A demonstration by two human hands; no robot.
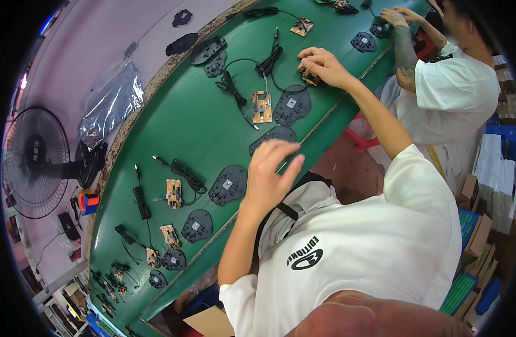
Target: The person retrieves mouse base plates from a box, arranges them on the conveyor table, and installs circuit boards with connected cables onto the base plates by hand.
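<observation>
My right hand (327,67) is at the far side of the green work surface, its fingers curled down over a small brown circuit board (309,77) with dark parts. Nearer to me, my left hand (269,173) has its thumb apart from its bent fingers and seems to hold nothing. Just beyond its fingers lies a black plastic mouse base (276,135), partly covered by that hand; whether they touch I cannot tell. Between the hands sit another black base (292,105) and a tan circuit board (262,106) with a coiled black cable (269,60).
More bases (228,185), boards (173,194) and cables line the green surface (128,196) toward the left. A co-worker (449,90) sits at the right, hands over similar parts. Past the far edge are a fan (37,160) and a clear plastic bag (112,101).
</observation>
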